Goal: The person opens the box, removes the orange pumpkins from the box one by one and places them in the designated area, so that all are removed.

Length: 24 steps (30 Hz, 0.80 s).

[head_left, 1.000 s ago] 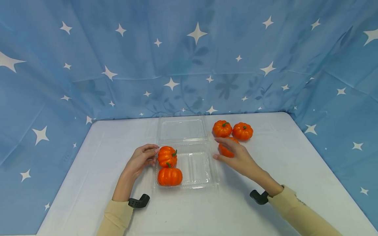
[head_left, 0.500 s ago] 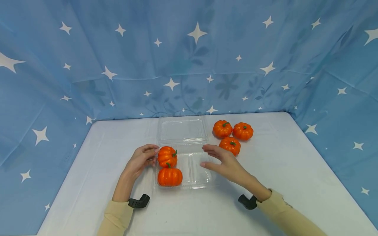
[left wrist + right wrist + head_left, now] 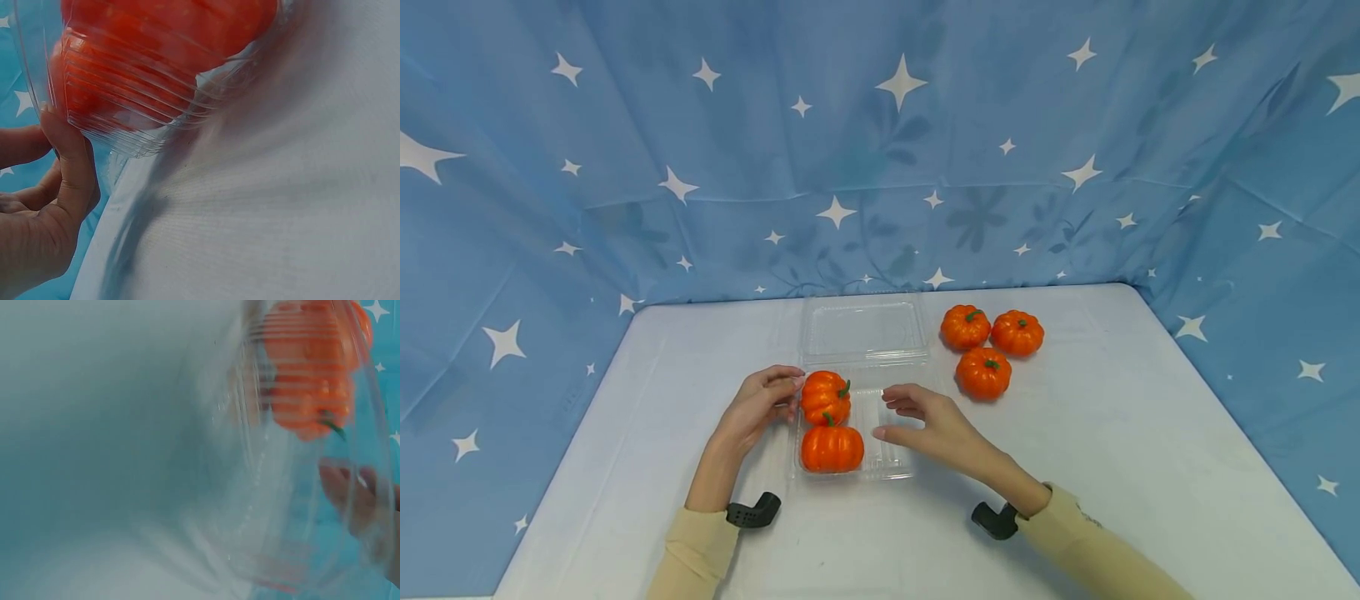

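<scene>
A clear plastic container (image 3: 880,475) lies open on the white table (image 3: 1075,467), its lid (image 3: 862,329) folded back. Two orange pumpkins (image 3: 824,396) (image 3: 831,448) sit in its left half. My left hand (image 3: 793,396) holds the container's left rim beside the farther pumpkin. In the left wrist view the thumb (image 3: 69,162) presses the ribbed wall (image 3: 144,134) with the pumpkin (image 3: 162,56) behind it. My right hand (image 3: 887,412) hovers over the right half, fingers relaxed and holding nothing. The right wrist view shows its fingers (image 3: 350,487) through the plastic (image 3: 262,506), near a pumpkin (image 3: 309,369).
Three more pumpkins (image 3: 965,327) (image 3: 1017,332) (image 3: 983,372) stand in a cluster on the table, right of the lid. A blue star-patterned cloth (image 3: 880,167) hangs close behind and along both sides of the table.
My right hand has moved left, away from the loose pumpkins and over the container's right half, still holding nothing. The left hand has stayed on the rim.
</scene>
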Motion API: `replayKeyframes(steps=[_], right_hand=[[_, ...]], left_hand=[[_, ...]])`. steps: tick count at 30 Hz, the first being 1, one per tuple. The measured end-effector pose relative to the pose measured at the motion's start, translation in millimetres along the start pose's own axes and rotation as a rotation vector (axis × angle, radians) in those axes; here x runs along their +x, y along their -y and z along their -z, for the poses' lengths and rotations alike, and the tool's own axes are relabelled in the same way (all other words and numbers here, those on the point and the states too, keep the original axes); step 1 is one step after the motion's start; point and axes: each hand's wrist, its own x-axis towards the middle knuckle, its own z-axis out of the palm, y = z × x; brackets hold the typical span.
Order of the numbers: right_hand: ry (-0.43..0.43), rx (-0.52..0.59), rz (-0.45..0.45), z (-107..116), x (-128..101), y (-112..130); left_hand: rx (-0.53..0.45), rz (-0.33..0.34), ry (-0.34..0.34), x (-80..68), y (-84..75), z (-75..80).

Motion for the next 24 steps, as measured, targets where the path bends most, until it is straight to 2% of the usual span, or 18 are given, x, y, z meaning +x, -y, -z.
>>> replayKeyframes(steps=[5,11,24], right_hand=[[0.043,0.006,-0.026,-11.1,4.3,2.3],[0.097,0.008,-0.007,-21.2,10.6,2.8],[0.177,-0.061,-0.063,-44.9,22.8,8.1]], left_hand=[[0.0,-0.003,0.005,0.1,-0.3,-0.3],[-0.002,0.001,-0.007,-0.3,-0.9,0.4],[-0.008,-0.013,-0.004,1.3,0.7,1.6]])
